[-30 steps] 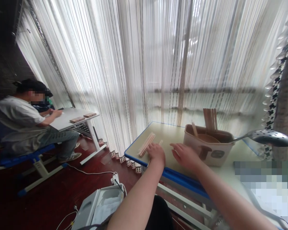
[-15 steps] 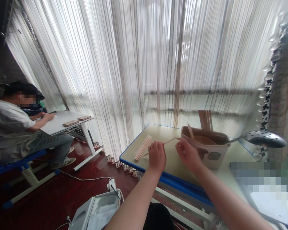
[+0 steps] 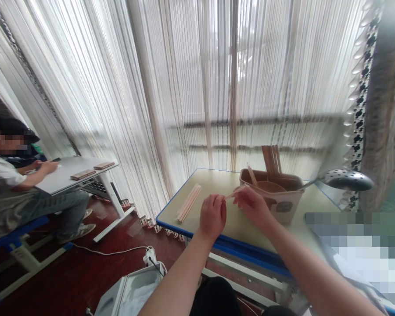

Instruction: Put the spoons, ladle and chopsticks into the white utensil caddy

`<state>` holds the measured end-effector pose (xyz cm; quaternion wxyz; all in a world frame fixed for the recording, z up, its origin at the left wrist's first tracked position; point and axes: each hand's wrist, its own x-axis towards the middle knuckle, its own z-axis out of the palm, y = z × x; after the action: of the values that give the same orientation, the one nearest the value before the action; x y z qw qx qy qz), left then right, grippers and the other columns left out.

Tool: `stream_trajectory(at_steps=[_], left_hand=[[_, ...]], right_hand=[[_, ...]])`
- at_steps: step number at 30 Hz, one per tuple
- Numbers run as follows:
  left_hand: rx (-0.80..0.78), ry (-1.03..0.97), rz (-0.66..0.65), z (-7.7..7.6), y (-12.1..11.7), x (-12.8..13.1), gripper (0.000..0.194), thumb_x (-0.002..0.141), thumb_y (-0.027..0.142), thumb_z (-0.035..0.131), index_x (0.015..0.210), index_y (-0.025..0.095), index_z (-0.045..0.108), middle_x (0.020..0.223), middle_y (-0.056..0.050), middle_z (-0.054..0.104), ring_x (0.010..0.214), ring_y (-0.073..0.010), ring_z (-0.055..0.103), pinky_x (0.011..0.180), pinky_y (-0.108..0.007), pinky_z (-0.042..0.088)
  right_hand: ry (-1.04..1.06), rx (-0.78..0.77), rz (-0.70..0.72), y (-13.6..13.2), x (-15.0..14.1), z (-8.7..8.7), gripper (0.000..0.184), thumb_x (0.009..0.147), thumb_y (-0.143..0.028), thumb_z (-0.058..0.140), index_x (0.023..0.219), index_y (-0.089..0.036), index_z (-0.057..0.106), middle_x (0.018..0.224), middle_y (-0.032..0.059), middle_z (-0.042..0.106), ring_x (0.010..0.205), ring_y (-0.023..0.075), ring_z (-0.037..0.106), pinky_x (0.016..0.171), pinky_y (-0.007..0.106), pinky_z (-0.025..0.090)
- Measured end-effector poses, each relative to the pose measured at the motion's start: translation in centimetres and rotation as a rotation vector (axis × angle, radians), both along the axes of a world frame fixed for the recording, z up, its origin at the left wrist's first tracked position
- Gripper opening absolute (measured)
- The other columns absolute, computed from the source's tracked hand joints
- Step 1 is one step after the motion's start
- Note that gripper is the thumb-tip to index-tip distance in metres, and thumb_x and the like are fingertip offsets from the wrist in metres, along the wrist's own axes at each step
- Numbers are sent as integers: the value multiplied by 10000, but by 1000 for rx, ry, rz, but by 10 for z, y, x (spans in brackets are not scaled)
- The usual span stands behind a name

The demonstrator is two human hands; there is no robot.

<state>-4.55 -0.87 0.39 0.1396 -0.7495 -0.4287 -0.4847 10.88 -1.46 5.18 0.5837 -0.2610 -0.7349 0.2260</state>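
My left hand (image 3: 213, 216) is closed in a loose fist above the blue-edged table (image 3: 197, 230), gripping one end of a thin wooden stick (image 3: 232, 194). My right hand (image 3: 252, 204) pinches the other end of the same stick, just in front of the beige basket (image 3: 288, 205). A small pile of similar sticks (image 3: 188, 202) lies flat on the table to the left of my left hand. More sticks (image 3: 271, 159) stand upright in the basket, beside a wooden bowl (image 3: 270, 186).
A metal slotted ladle (image 3: 344, 180) sticks out of the basket to the right. String curtains (image 3: 171, 96) hang behind the table. At the left a seated person (image 3: 9, 184) works at another white table (image 3: 69, 171). A grey case (image 3: 131, 292) and cables lie on the floor.
My left hand lifted off the table by the stick pile and closed on a single stick. My right hand rose and took its other end. The camera panned slightly right.
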Motion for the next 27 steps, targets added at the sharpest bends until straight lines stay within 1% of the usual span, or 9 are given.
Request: stream_trajectory(at_steps=[4, 7, 10, 12, 14, 16, 18, 22, 27], left_hand=[[-53, -6, 38, 0, 3, 0, 170, 860, 159, 429, 995, 181, 530, 944, -74, 561, 905, -197, 535, 827, -363, 456], [-65, 14, 36, -1, 6, 1, 165, 852, 152, 430, 971, 181, 541, 927, -67, 563, 883, -193, 533, 816, -353, 457], [-51, 52, 0, -1, 8, 3, 173, 872, 172, 414, 978, 182, 550, 927, -64, 572, 880, -187, 535, 813, -340, 455], [-34, 71, -29, -1, 8, 3, 193, 888, 185, 398, 999, 184, 556, 936, -65, 579, 891, -184, 539, 818, -334, 454], [-15, 69, -54, -1, 7, 3, 211, 898, 193, 394, 1029, 190, 560, 947, -67, 584, 902, -177, 543, 825, -328, 454], [7, 49, -65, -1, 6, 3, 228, 898, 201, 408, 1071, 194, 557, 965, -70, 586, 911, -172, 547, 833, -325, 455], [23, 29, -68, -1, 5, 3, 234, 896, 209, 424, 1088, 196, 557, 966, -71, 589, 908, -168, 552, 832, -320, 460], [17, 17, -100, 1, 5, 3, 209, 897, 217, 435, 1054, 200, 572, 929, -62, 599, 886, -159, 561, 814, -303, 472], [-15, 5, -133, 3, 2, 6, 201, 909, 226, 405, 993, 197, 586, 893, -64, 608, 852, -159, 579, 782, -299, 489]], right_hand=[[15, 91, -122, -5, 8, 5, 113, 858, -275, 510, 822, -189, 573, 810, 32, 593, 609, 107, 572, 549, 256, 505], [27, 78, -166, -5, 11, 7, 101, 857, -277, 517, 865, -195, 574, 784, 26, 610, 611, 112, 579, 559, 261, 510], [-27, 23, -152, -4, 9, 6, 129, 834, -291, 557, 898, -190, 604, 857, 48, 650, 652, 125, 612, 587, 268, 528], [-78, 3, -134, -3, 8, 6, 142, 810, -307, 591, 856, -183, 641, 913, 69, 673, 741, 162, 641, 644, 299, 545], [-91, -15, -133, -3, 8, 6, 148, 790, -315, 616, 814, -180, 672, 901, 73, 693, 804, 198, 653, 691, 334, 551], [-51, -35, -146, -3, 10, 8, 147, 783, -316, 628, 799, -184, 690, 877, 69, 706, 806, 210, 660, 704, 353, 554], [1, -45, -141, -4, 15, 11, 147, 779, -313, 635, 825, -190, 700, 899, 69, 710, 833, 217, 662, 743, 373, 552], [15, -48, -111, -6, 24, 20, 148, 753, -325, 661, 807, -198, 715, 887, 66, 719, 878, 231, 665, 825, 406, 536], [77, -99, -117, -8, 26, 27, 216, 704, -361, 697, 851, -205, 714, 917, 74, 720, 825, 226, 680, 722, 369, 576]])
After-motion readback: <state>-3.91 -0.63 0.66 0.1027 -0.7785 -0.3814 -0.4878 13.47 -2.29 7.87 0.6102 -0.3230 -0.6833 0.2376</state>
